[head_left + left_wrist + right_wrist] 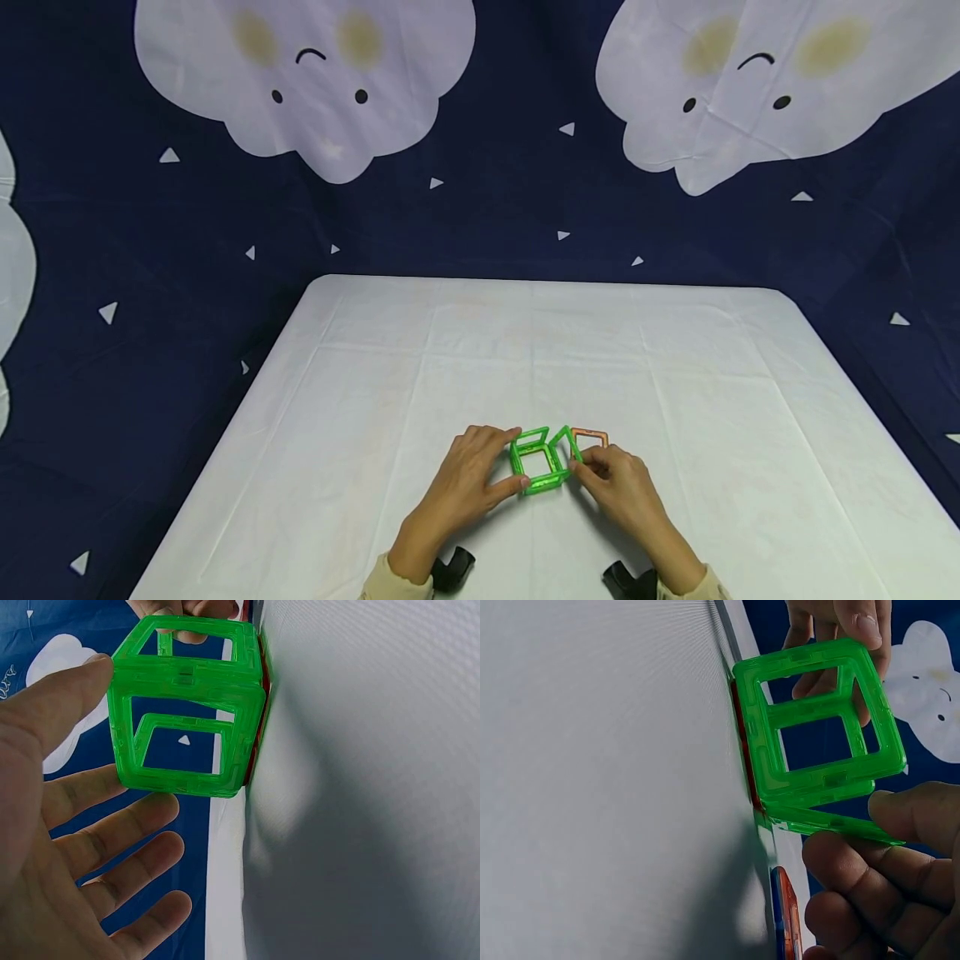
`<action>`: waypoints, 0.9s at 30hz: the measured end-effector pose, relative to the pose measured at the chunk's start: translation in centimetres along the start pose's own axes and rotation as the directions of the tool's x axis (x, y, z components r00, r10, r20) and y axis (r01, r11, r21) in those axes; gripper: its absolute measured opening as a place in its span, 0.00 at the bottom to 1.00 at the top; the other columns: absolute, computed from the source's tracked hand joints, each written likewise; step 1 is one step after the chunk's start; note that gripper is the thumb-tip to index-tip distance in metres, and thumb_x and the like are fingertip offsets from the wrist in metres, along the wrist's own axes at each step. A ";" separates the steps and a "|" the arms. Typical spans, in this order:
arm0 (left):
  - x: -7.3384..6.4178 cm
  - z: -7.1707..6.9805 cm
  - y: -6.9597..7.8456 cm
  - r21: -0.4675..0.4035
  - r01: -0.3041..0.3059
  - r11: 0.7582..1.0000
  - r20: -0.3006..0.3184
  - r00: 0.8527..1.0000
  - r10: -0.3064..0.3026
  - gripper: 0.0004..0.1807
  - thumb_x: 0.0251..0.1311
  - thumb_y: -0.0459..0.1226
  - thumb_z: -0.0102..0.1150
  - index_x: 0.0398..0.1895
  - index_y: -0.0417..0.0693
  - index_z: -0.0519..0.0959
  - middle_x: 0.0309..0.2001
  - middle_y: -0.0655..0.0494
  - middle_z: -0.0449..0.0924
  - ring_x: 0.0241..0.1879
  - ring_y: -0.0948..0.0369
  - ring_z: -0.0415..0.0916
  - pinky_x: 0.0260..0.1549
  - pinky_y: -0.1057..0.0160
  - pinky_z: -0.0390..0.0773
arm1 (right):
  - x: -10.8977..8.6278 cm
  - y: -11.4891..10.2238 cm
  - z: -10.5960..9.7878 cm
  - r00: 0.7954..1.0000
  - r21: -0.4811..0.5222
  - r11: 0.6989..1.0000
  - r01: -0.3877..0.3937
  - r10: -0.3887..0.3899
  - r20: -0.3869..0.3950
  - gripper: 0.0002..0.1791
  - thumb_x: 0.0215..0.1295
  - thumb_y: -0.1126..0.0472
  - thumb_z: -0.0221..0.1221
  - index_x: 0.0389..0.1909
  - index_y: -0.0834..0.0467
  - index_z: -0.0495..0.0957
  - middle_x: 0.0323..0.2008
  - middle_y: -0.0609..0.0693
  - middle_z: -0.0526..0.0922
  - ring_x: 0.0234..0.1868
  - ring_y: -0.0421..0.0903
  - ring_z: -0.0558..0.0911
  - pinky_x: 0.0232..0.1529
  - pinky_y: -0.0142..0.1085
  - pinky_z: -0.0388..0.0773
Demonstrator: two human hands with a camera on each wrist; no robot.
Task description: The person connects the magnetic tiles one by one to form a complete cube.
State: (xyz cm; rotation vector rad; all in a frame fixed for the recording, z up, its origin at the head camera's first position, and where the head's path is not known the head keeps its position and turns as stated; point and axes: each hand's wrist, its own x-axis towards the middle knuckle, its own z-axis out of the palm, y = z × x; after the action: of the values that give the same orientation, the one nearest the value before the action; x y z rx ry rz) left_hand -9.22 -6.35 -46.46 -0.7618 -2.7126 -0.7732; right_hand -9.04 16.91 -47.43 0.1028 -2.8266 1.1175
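Note:
Green square magnetic tiles form a box (546, 481) on the white table, with a red strip (744, 754) along its bottom in the right wrist view. My left hand (472, 471) holds the box's left side between thumb and index finger; the other fingers (146, 877) are spread apart from it. On the right, my right hand (618, 487) pinches a green square tile (832, 823) between thumb and fingers. That tile tilts outward, its lower edge at the box's base and its upper edge apart from the neighbouring wall.
An orange square tile (590, 432) lies on the table just behind my right hand. The white table (480, 358) has rounded far corners and fold creases. Behind it hangs a dark blue cloth (510, 208) with white clouds and triangles.

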 end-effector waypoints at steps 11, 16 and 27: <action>0.0 0.0 0.0 0.002 0.000 1.000 -0.003 1.000 0.000 0.32 0.52 0.56 0.62 0.59 0.55 0.73 0.48 0.60 0.78 0.49 0.63 0.71 0.45 0.61 0.70 | -0.2 0.0 0.1 0.998 0.029 0.997 0.066 -0.066 -0.006 0.02 0.56 0.56 0.66 0.28 0.49 0.85 0.27 0.42 0.82 0.32 0.36 0.81 0.34 0.30 0.76; 0.1 0.1 0.0 -0.002 0.002 1.000 -0.001 1.000 -0.002 0.32 0.52 0.56 0.63 0.59 0.54 0.73 0.49 0.60 0.78 0.49 0.63 0.71 0.45 0.61 0.70 | -0.2 0.0 0.0 0.995 0.037 0.995 0.096 -0.096 -0.010 0.02 0.57 0.55 0.65 0.30 0.47 0.85 0.30 0.40 0.84 0.35 0.37 0.82 0.36 0.32 0.78; 0.2 0.1 0.0 -0.012 0.001 1.000 0.011 1.000 -0.001 0.33 0.52 0.56 0.63 0.60 0.54 0.72 0.49 0.60 0.78 0.51 0.62 0.71 0.47 0.60 0.71 | 0.0 0.4 -0.1 0.987 0.042 0.987 0.154 -0.152 -0.048 0.03 0.58 0.55 0.64 0.30 0.48 0.85 0.28 0.39 0.82 0.32 0.34 0.80 0.34 0.30 0.78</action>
State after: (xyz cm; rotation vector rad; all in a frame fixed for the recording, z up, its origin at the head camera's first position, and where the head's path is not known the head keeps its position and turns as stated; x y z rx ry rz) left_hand -9.34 -6.21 -46.43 -0.7697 -2.7208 -0.7879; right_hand -9.11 17.29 -47.63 0.2888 -2.7016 1.1356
